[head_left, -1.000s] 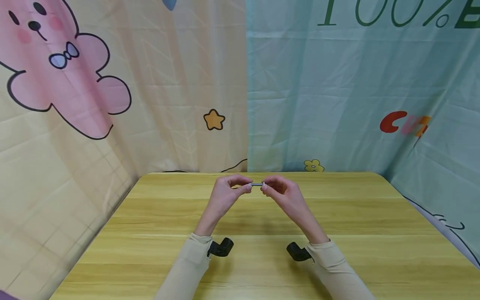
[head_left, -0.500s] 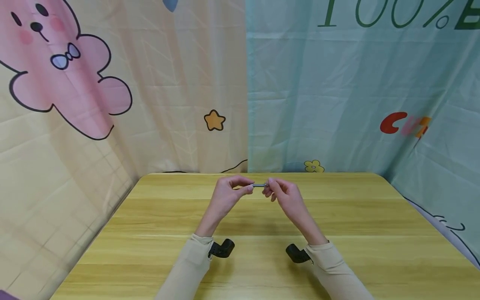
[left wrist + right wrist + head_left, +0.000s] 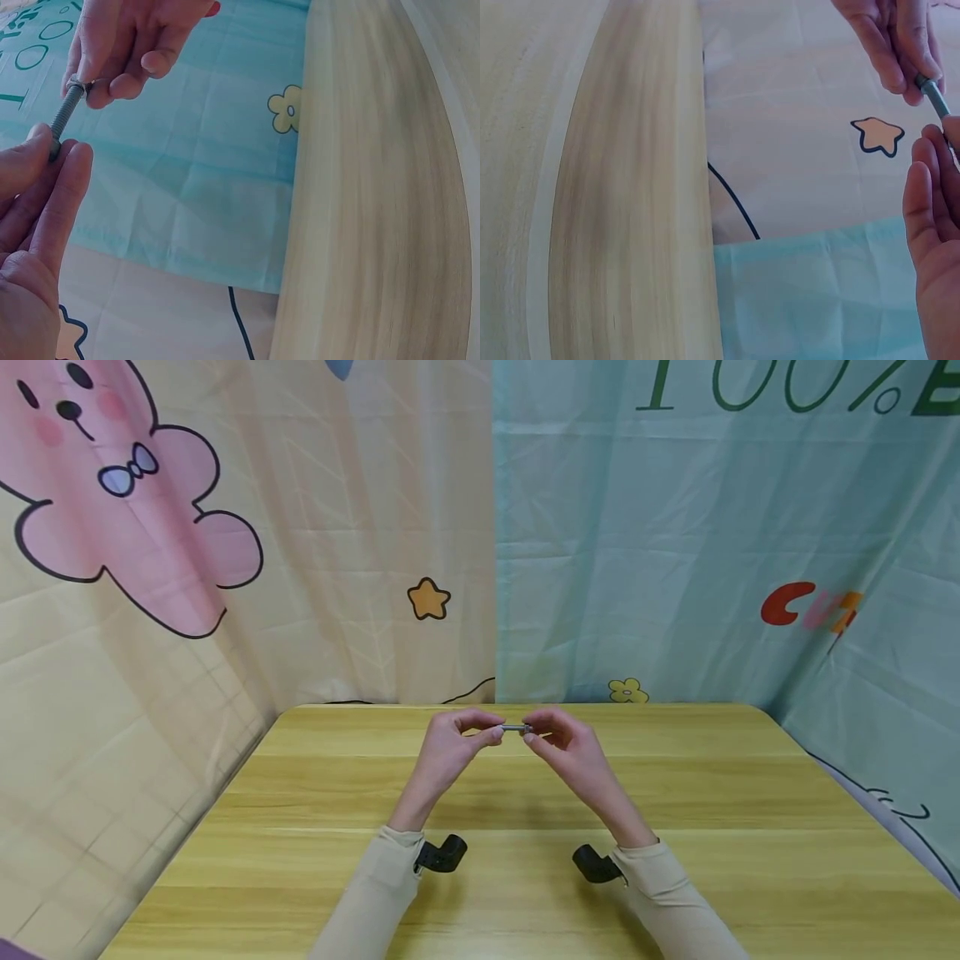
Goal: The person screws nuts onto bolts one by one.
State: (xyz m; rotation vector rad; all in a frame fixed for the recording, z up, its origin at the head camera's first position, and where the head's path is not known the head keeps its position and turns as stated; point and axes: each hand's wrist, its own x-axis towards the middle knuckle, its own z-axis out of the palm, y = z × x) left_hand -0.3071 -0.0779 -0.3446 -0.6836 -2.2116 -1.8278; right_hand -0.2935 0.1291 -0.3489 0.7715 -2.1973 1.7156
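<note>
Above the table, one bolt is hanging roughly level between two hands. Left hand is pinching one end; right hand is pinching the other, at one nut-like ring. Two black wrist units are sitting over the table, one per arm. Behind the table, one beige cloth and one teal cloth are meeting. Fingers are partly covering both bolt ends, so the ring is hard to make out. Right wrist view is cutting off right hand and bolt at its edge. One purple thing is poking in left of the table, cropped, can't tell what.
</note>
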